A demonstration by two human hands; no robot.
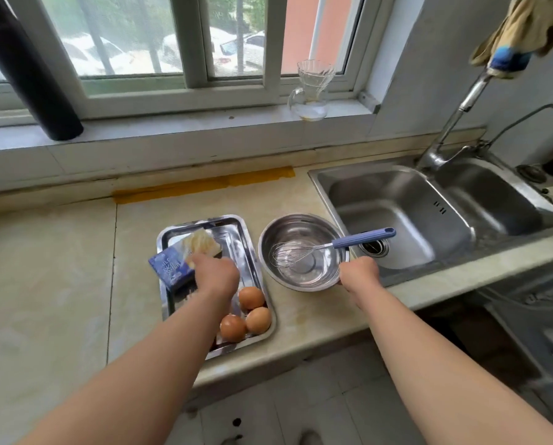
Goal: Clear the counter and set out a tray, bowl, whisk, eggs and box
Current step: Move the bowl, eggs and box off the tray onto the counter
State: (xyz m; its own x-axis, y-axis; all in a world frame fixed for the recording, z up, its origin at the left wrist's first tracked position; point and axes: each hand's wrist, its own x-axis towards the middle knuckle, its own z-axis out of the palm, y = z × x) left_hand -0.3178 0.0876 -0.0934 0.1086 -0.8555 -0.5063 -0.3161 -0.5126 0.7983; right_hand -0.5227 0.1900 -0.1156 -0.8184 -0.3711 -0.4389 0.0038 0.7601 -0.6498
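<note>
Where the windowsill begins at far left, 1 black tube (27, 69) stands tilted on it. Below, the pale stone table (50, 268) carries 1 steel tray (233, 244) near its front edge. Left grip (215, 276): clamped on the blue box (169, 268), fingers curled over its top. Box tilted over the tray's left half, 1 corner overhanging the left rim; contact with the tray floor cannot be judged. 3 brown eggs (258, 320) lie in the tray's near-right corner, touching one another. Just right of the tray, apart from it, stands 1 steel bowl (300, 281). Whisk (333, 244): wire head inside the bowl, blue handle resting on the right rim and pointing toward the sink (397, 203). Right grip (360, 273): closed on the bowl's near-right rim, fingertips hidden. On the sill above, 1 glass pitcher (312, 91). Sink adjoins the table at right.
</note>
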